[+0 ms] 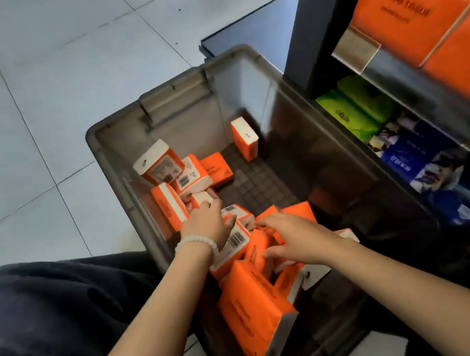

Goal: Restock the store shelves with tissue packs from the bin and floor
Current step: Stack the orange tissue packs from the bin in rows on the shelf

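**A:** Orange packs under both hands — what are the fingers doing?

**B:** The left hand has its fingers curled down over a pack showing a barcode; whether they have actually closed on it I cannot tell. The right hand is spread, fingers apart, palm down over the heap of tissue packs at the near end of the bin, touching or nearly so.

**A:** Why both hands in at once?

**B:** My guess is she's gathering several packs per trip. They lie jumbled, some flat, some on edge, so one hand steadies while the other collects. One pack stands alone at the far wall.

**A:** And the bin's spot?

**B:** Pushed just beside the shelf unit, probably to keep the reach short.

**A:** Anything readable?

**B:** "COTTON TISSUE" on the big orange packs on the upper shelf, and part of the same on the packs in the bin. Below sit green packs and blue packs; their print is too blurred. A pale bead bracelet circles the left wrist.
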{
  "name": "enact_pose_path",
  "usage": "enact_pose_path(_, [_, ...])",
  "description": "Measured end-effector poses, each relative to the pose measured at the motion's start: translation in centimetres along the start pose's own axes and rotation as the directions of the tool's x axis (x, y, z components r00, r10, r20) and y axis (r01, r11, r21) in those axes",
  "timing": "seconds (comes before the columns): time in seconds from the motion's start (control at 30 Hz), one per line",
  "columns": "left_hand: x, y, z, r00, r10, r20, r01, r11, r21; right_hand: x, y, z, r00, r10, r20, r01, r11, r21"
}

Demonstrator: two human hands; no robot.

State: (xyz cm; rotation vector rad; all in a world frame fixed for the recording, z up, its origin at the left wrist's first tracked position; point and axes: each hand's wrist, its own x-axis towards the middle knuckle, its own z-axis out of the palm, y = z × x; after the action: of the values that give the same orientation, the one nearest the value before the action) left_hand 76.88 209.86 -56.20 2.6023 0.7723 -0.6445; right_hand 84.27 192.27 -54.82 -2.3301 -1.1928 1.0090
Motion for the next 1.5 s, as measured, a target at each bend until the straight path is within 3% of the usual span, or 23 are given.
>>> enact_pose_path(0.27, [1.1,-0.3,1.7,0.973,-0.092,0.210,0.102,0.994,-0.036,1.2,1.0,1.7,0.984,0.177,0.031,-0.179,0.945,0.274])
enact_pose_path(0.47, [1.2,0.1,2.3,0.943,-0.157,0.295,0.167,0.986,-0.010,1.1,1.5,2.7,0.938,0.297,0.180,-0.347,0.831,0.434])
enact_pose_path(0.67, [1.0,0.5,2.8,0.914,-0.135,0.382,0.190,0.976,-0.110,1.0,1.9,3.1,0.905,0.346,0.249,-0.422,0.814,0.400])
enact_pose_path(0.8, [0.7,0.7,2.6,0.912,-0.121,0.392,0.213,0.956,-0.200,0.9,2.4,3.1,0.857,0.427,0.289,-0.516,0.707,0.484])
enact_pose_path(1.1, [0.1,1.3,1.6,0.976,0.042,0.212,0.018,0.962,-0.273,0.4,1.7,1.3,0.860,0.469,0.200,-0.480,0.612,0.629])
enact_pose_path(1.27, [-1.0,1.2,-0.6,0.997,0.071,0.000,-0.067,0.933,-0.353,-1.3,0.6,-1.4,0.853,0.520,0.033,-0.432,0.669,0.605])
enact_pose_path(1.5, [-5.9,4.6,-6.8,0.917,0.178,-0.358,-0.293,0.908,-0.301,-7.3,-2.7,-7.5,0.876,0.475,-0.086,-0.255,0.606,0.753])
